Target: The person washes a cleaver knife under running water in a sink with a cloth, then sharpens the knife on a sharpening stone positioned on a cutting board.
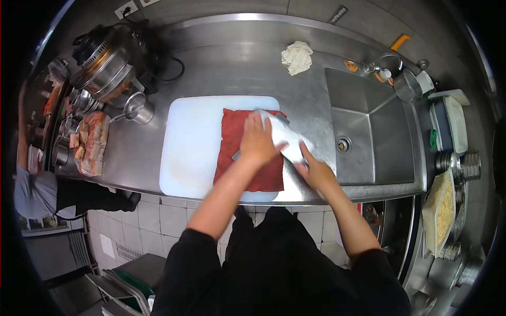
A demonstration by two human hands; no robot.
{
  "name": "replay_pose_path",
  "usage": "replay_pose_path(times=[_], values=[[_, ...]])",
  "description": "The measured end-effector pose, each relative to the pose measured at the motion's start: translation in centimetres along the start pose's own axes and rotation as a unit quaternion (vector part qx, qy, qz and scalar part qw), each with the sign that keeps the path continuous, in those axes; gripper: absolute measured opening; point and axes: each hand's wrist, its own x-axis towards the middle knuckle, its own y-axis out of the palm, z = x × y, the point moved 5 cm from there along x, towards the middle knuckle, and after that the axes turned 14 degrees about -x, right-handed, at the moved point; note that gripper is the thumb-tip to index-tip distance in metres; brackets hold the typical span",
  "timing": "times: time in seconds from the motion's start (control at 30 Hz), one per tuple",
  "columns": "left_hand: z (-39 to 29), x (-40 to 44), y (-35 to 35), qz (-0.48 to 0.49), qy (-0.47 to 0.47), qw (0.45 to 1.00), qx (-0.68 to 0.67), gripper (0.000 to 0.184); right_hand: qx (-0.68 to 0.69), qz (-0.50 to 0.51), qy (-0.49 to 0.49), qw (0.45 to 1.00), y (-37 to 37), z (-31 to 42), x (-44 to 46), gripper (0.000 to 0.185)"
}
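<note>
A red cloth point(256, 176) lies over the right part of a white cutting board point(190, 142). On and beside the cloth is a flat, shiny, silver-white thing point(289, 138), tilted and smeared by motion; its kind does not show. My right hand point(318, 175) pinches its lower right edge between thumb and fingers. My left hand point(256, 141) is over the cloth, fingers stretched and thumb apart, touching or just above the shiny thing's left side; its blur hides the exact contact. Grey flat pieces peek out on both sides of my left hand.
A steel sink point(369, 142) is to the right, with pots point(407, 84) behind it. A crumpled white cloth point(297, 58) lies at the back. To the left stand a saucepan point(139, 109), wrapped packs point(94, 145) and a large appliance point(108, 71). Another person point(39, 192) is at far left.
</note>
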Motion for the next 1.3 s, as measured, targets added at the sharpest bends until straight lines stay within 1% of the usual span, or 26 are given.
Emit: replay_pose_path(times=[0.03,0.07,0.1,0.17,0.2,0.23,0.27,0.3,0.33,0.4,0.47,0.53,0.6,0.67,0.73,0.77,0.8,0.87,0.9,0.97,1.03,1.13,1.2,1.23,1.27,1.3], values=[[1.9,2.5,-1.2,0.007,-0.013,1.0,-0.007,0.099,-0.017,-0.042,-0.023,0.999,-0.5,1.0,3.0,0.075],[3.5,4.1,-1.8,0.017,-0.026,0.999,-0.014,0.099,0.007,-0.041,-0.03,0.999,-2.3,2.5,4.7,0.073],[3.9,4.2,-1.8,0.02,-0.026,0.999,-0.013,0.099,0.013,-0.082,-0.038,0.996,-2.6,3.2,6.2,0.071],[4.1,4.5,-1.8,-0.007,-0.008,1.0,-0.009,0.101,0.014,-0.075,-0.029,0.997,-1.5,2.0,4.8,0.071],[2.9,3.3,-1.5,-0.023,0.01,1.0,-0.003,0.101,0.011,-0.07,-0.025,0.997,-1.2,1.7,3.9,0.072],[1.1,0.9,-0.7,-0.04,0.026,0.999,0.003,0.101,0.018,-0.042,-0.01,0.999,-0.3,0.6,1.7,0.073],[-0.5,-1.5,0.5,-0.052,0.038,0.998,-0.004,0.101,0.041,-0.023,-0.015,0.999,0.7,-0.6,-1.1,0.076],[-2.0,-3.5,1.7,-0.038,0.053,0.998,-0.012,0.101,0.031,-0.067,-0.028,0.997,2.9,-2.4,-3.2,0.078],[-3.0,-5.3,2.8,-0.042,0.073,0.996,-0.027,0.103,0.068,-0.037,-0.022,0.997,4.0,-3.5,-5.1,0.078],[-2.6,-4.8,1.8,-0.033,0.068,0.996,-0.038,0.103,0.05,-0.045,-0.021,0.998,3.0,-2.5,-5.0,0.08],[0.3,-0.8,0.1,-0.031,0.013,0.999,-0.008,0.102,0.021,0.001,-0.013,1.0,0.1,0.1,-0.4,0.079],[3.8,3.4,-1.8,-0.036,0.001,0.999,-0.01,0.101,0.004,-0.053,-0.039,0.998,-1.9,2.8,5.1,0.076],[5.3,5.2,-3.1,-0.006,-0.02,0.999,-0.045,0.101,0.01,-0.048,-0.037,0.998,-2.6,3.7,6.1,0.074],[3.3,3.2,-2.2,-0.017,0.003,1.0,-0.026,0.101,0.019,-0.035,-0.023,0.999,-2.2,3.0,4.6,0.074],[0.1,-0.5,0.0,-0.037,0.034,0.999,0.014,0.102,0.032,-0.022,-0.011,0.999,0.7,-0.1,-0.2,0.078],[-1.7,-2.6,1.1,-0.012,0.028,0.999,0.015,0.103,0.041,-0.016,-0.007,0.999,2.2,-1.7,-2.5,0.08],[-3.1,-4.4,2.4,-0.019,0.061,0.998,0.006,0.103,0.04,-0.013,-0.004,0.999,2.9,-2.4,-3.9,0.08],[-3.8,-4.6,1.4,0.057,0.028,0.998,0.016,0.101,0.019,-0.006,0.008,1.0,3.4,-3.2,-5.5,0.081],[-2.8,-3.5,1.4,0.056,0.029,0.998,0.017,0.101,0.043,-0.015,-0.007,0.999,2.6,-2.5,-3.9,0.079],[1.7,0.9,-0.2,-0.018,0.008,1.0,0.001,0.102,0.017,-0.013,-0.011,1.0,-0.2,0.9,1.2,0.077],[5.1,4.3,-2.2,-0.005,-0.015,1.0,-0.019,0.101,0.013,-0.035,-0.039,0.999,-2.5,3.6,5.8,0.074],[4.8,4.0,-2.1,-0.024,-0.004,1.0,-0.002,0.1,0.011,-0.038,-0.03,0.999,-1.9,3.3,5.7,0.073],[1.3,0.3,-0.5,-0.025,0.015,0.999,0.023,0.1,0.026,-0.025,-0.017,0.999,-0.2,0.9,1.2,0.076],[-1.1,-2.1,0.2,0.008,0.003,0.999,0.049,0.101,0.033,-0.009,-0.012,0.999,1.1,-0.6,-1.5,0.077],[-2.4,-4.2,2.2,0.014,0.02,0.998,0.053,0.101,0.041,-0.024,-0.009,0.999,3.0,-2.5,-3.8,0.08],[-3.1,-5.2,2.2,0.001,0.038,0.999,0.011,0.102,0.058,-0.032,-0.02,0.998,3.0,-2.8,-5.6,0.081]])
